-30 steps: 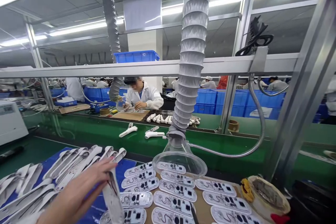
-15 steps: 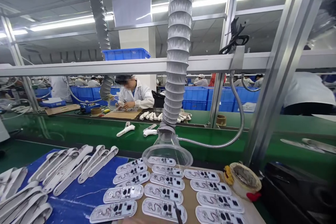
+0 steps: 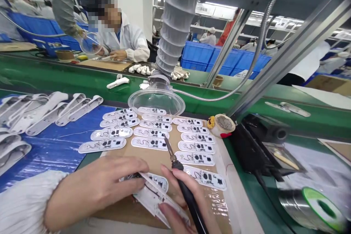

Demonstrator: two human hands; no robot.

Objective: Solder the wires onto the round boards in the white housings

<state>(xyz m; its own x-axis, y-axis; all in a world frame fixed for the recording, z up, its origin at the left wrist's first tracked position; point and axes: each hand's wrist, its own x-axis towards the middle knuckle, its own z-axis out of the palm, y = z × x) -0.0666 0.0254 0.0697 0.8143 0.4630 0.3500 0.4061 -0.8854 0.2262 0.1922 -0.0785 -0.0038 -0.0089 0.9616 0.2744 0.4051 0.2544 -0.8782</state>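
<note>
My left hand (image 3: 106, 181) is closed on the near end of a white plastic shell (image 3: 153, 199), held tilted over the brown board. A small circuit-board panel (image 3: 160, 181) shows just behind the shell, partly covered by my fingers; whether it touches the shell I cannot tell. In my right hand (image 3: 192, 193) is a soldering iron (image 3: 188, 192), its tip pointing up and away from me. Fingers of that hand also press against the shell's right side. Rows of similar white panels (image 3: 196, 158) with circuit boards lie beyond my hands.
White handle-shaped shells (image 3: 41, 113) lie on blue sheeting (image 3: 68, 146) at left. A clear extraction hood (image 3: 156, 102) hangs over the far panels. At right are a tip-cleaning pot (image 3: 223, 124), a black soldering station (image 3: 246, 146) and a solder spool (image 3: 309, 208). A co-worker (image 3: 120, 36) sits opposite.
The view has tipped down toward the bench. Both my hands have come into full view with a shell between them; earlier only the iron's dark tip and a blurred bit of hand showed.
</note>
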